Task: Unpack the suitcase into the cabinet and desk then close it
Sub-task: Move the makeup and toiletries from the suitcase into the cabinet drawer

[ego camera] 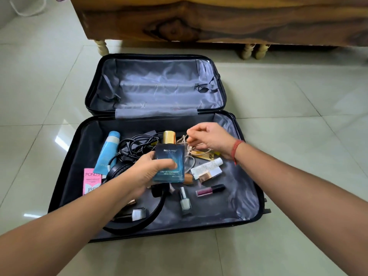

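On a pale tiled floor (pixel 298 136), an open black suitcase (pixel 229 206) is seen at frame centre, strewn with toiletries. A blue perfume bottle (pixel 169 156) is gripped by the left hand (pixel 151 174), a beige cord (pixel 190 150) pinched by the right hand (pixel 211 140). Unpacking is judged underway; both need lifting clear next.

my left grip (pixel 147 173) is out front, curled round the perfume bottle (pixel 169 156), thumb across its front. right grip (pixel 212 138) sits further out, palm down, pinching a beige cord (pixel 186 140), red thread (pixel 237 150) on the wrist.
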